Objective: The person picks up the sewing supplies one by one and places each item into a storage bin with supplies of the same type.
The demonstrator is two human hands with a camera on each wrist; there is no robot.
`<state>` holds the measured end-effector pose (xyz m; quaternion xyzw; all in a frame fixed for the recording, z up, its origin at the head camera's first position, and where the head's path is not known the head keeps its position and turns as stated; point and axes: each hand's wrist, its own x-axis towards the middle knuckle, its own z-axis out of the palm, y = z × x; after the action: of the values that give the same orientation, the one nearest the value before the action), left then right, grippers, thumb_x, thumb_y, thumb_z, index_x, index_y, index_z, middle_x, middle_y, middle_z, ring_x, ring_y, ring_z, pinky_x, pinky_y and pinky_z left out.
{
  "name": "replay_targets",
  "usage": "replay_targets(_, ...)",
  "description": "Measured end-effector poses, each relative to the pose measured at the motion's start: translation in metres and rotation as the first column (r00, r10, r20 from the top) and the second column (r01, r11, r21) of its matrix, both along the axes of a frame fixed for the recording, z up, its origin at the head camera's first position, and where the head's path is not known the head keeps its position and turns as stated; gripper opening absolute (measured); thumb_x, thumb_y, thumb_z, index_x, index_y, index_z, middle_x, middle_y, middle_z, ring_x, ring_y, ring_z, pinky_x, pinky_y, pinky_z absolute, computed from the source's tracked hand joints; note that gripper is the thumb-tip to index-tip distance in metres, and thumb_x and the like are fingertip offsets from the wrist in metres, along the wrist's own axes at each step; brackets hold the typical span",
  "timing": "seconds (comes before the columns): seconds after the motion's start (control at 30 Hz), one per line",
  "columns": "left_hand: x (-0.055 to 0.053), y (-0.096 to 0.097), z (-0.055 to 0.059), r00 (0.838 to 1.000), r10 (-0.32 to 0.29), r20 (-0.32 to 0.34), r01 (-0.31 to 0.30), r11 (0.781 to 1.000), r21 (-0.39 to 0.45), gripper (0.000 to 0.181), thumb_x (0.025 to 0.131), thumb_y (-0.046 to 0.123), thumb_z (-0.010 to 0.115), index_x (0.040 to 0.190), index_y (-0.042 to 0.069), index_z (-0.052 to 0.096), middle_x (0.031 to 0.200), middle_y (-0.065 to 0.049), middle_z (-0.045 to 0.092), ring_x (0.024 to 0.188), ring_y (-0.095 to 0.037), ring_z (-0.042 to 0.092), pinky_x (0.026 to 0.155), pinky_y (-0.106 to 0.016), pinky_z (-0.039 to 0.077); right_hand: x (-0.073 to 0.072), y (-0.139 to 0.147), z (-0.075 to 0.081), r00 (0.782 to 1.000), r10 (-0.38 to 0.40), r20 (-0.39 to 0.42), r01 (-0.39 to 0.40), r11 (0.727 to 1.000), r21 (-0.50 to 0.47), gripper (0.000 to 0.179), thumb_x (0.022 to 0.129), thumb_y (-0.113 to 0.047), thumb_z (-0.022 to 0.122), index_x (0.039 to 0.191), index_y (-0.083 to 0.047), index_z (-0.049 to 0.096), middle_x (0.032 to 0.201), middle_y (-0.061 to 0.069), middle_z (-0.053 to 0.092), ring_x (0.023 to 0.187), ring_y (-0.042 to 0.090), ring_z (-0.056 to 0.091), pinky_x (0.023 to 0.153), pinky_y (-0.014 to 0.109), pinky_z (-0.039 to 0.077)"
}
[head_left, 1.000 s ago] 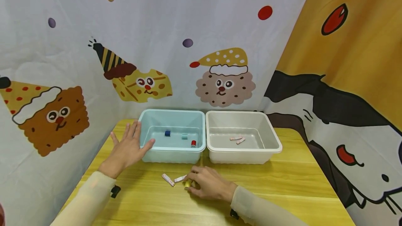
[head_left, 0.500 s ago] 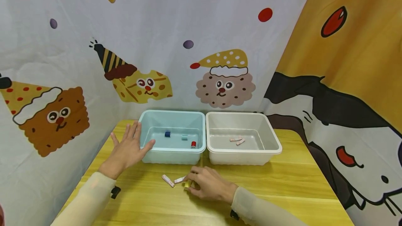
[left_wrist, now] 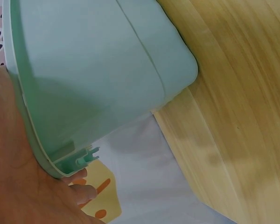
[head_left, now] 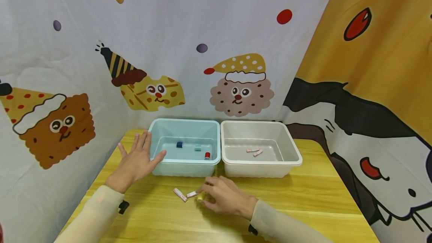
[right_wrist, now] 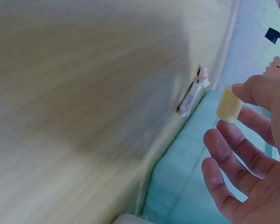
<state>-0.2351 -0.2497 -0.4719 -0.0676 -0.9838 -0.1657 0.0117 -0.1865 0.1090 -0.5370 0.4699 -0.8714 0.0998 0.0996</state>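
My right hand [head_left: 224, 197] pinches a small yellow thread spool [right_wrist: 229, 105] between thumb and index finger, the other fingers loosely bent beside it. In the right wrist view the spool shows close over the wooden table [head_left: 152, 216]. Just left of it lie two pink-and-white nail clippers [head_left: 180, 194], near each other. My left hand [head_left: 135, 164] rests with fingers spread at the left rim of the light blue bin [head_left: 183, 168], its thumb stretched over the front corner. Inside that bin lie a navy spool [head_left: 179, 144], a pale blue spool [head_left: 197, 148] and a red spool [head_left: 207, 155].
Right beside the blue bin stands a white bin [head_left: 260, 168], holding two more pink-and-white clippers [head_left: 258, 153]. A cartoon-printed cloth [head_left: 189, 18] hangs behind the table and along its sides.
My right hand has lifted very slightly, with the yellow spool still pinched. The left hand, the bins and the clippers on the table have stayed put.
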Motion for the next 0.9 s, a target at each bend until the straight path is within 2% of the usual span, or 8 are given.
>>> replay_targets(0.13,0.000,-0.001,-0.001,1.000,-0.003,0.001,0.003,1.000,0.004,0.114,0.115,0.078,0.045,0.185,-0.005,0.011,0.196,-0.028,0.004,0.181,-0.060,0.002,0.125,-0.100,-0.014,0.001,-0.001,0.006,0.999,0.000,-0.046,0.000,1.000,0.008,0.030,0.105,-0.042,0.088,0.132,-0.029,0.086,0.113,-0.013,0.078,0.090,-0.002,0.062,0.087,0.020,0.057)
replay_targets(0.33,0.000,-0.001,-0.002,1.000,-0.001,-0.002,0.001,1.000,0.002,0.116,0.114,0.082,0.043,0.185,-0.005,0.011,0.196,-0.028,0.005,0.180,-0.062,-0.001,0.125,-0.101,-0.012,0.002,-0.002,0.020,0.998,0.021,-0.064,-0.021,1.000,-0.007,0.035,0.100,-0.039,0.094,0.132,-0.026,0.086,0.113,-0.011,0.079,0.091,0.001,0.066,0.084,0.020,0.057)
replay_targets(0.57,0.000,0.000,-0.001,1.000,0.006,-0.005,-0.006,1.000,0.006,0.118,0.113,0.085,0.040,0.185,-0.005,0.012,0.195,-0.030,0.007,0.178,-0.066,-0.004,0.124,-0.101,-0.014,0.002,-0.004,0.033,0.990,0.047,-0.137,-0.053,0.998,-0.041,0.035,0.100,-0.036,0.094,0.132,-0.027,0.085,0.112,-0.012,0.078,0.089,0.001,0.066,0.084,0.021,0.058)
replay_targets(0.8,0.001,0.000,0.000,1.000,0.006,-0.006,-0.006,1.000,0.006,0.118,0.113,0.085,0.041,0.185,-0.004,0.012,0.195,-0.029,0.005,0.177,-0.066,-0.006,0.124,-0.100,-0.015,0.002,-0.007,0.046,0.978,0.059,-0.199,-0.066,0.997,-0.028,0.033,0.102,-0.039,0.092,0.132,-0.027,0.085,0.111,-0.012,0.077,0.089,0.001,0.067,0.082,0.021,0.059)
replay_targets(0.9,0.001,0.000,0.000,1.000,0.008,-0.002,-0.008,1.000,0.011,0.119,0.113,0.086,0.041,0.185,-0.004,0.011,0.196,-0.028,0.003,0.178,-0.066,-0.007,0.124,-0.100,-0.017,0.001,-0.008,0.055,0.977,0.065,-0.201,-0.073,0.997,-0.032,0.036,0.101,-0.037,0.093,0.134,-0.026,0.084,0.112,-0.011,0.077,0.091,0.003,0.068,0.084,0.023,0.061)
